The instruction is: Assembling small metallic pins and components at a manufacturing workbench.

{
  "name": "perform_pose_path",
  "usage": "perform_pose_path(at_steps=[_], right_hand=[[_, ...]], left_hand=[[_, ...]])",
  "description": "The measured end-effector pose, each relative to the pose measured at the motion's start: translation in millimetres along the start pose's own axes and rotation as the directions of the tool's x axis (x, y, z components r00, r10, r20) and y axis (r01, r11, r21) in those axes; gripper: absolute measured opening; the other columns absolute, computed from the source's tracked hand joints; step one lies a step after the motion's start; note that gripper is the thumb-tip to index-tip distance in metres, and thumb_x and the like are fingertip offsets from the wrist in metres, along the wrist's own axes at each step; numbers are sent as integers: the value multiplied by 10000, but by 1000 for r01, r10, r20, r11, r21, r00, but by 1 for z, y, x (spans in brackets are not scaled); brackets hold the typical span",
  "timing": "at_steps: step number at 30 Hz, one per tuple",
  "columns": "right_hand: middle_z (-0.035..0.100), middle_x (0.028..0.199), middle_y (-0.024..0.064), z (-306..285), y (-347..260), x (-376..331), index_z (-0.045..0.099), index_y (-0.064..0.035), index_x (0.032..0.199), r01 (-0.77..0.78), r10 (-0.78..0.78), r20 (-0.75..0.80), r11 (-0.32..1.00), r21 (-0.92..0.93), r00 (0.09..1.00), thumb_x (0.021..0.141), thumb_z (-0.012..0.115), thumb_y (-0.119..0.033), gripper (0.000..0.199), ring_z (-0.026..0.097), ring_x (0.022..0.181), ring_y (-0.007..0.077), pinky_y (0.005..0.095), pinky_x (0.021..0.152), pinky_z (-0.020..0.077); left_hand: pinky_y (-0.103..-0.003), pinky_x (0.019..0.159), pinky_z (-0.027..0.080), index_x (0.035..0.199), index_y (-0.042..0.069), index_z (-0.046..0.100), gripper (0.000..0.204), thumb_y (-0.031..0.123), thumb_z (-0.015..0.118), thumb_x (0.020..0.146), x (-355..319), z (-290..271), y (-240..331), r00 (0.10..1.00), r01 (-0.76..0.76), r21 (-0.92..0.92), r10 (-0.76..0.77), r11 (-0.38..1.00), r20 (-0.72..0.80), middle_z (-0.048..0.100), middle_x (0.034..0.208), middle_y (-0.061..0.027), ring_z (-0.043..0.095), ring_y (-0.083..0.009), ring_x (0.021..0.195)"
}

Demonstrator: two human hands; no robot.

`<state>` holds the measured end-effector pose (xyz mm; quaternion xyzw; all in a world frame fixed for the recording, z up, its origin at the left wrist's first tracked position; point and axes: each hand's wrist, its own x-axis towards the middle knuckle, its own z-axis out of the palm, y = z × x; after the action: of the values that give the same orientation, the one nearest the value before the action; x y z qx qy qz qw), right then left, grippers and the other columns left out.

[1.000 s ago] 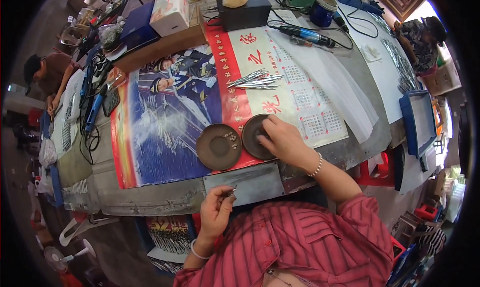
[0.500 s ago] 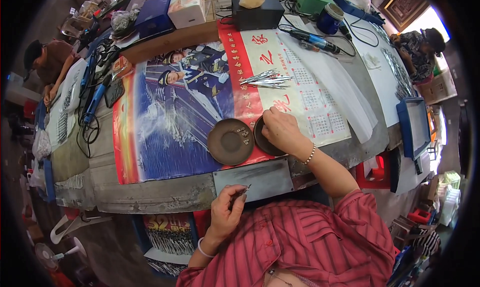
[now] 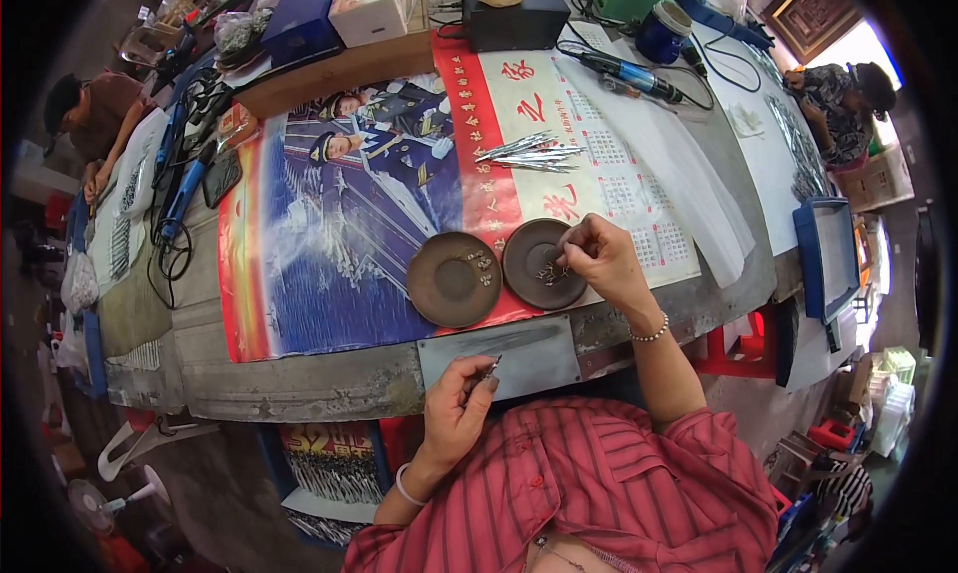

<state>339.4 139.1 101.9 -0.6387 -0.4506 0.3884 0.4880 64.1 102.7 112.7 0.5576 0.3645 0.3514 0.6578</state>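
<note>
Right hand (image 3: 599,259) fingers pinch small metal parts over the right brown dish (image 3: 539,264) near the desk's front edge; left hand (image 3: 461,405) fingers grip a thin metal piece (image 3: 491,369) below that edge. Risk: a loose pinch could scatter parts off the dish. Versus the earlier frame, both hands sit about the same; the view has shifted.

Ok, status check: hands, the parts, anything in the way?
Left hand pinching a small metal piece near the grey plate. Right hand picking at small parts in the right brown dish. Nothing blocking either hand.

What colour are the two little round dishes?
Dark brown dishes, clearest in the head view.
</note>
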Motion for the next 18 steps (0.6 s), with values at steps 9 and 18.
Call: perform_pose_path(at_steps=[9, 18], right_hand=[[550, 860, 134, -2, -2, 2, 547, -9, 888, 274, -219, 166, 749, -603, 962, 776, 621, -39, 138, 588, 733, 280, 350, 645, 485], [543, 832, 103, 4, -19, 25, 529, -54, 807, 606, -209, 569, 313, -731, 795, 796, 575, -99, 65, 596, 815, 260, 370, 772, 441]], left_hand=[[-165, 606, 385, 1140, -39, 535, 222, 28, 562, 930, 5, 13, 1, 999, 12, 13, -13, 1000, 34, 550, 843, 3, 469, -24, 680], [-169, 605, 400, 1148, -33, 539, 230, 29, 565, 928, 6, 6, 4, 1000, -9, 80, 8, 997, 12, 575, 821, -3, 491, -28, 670]])
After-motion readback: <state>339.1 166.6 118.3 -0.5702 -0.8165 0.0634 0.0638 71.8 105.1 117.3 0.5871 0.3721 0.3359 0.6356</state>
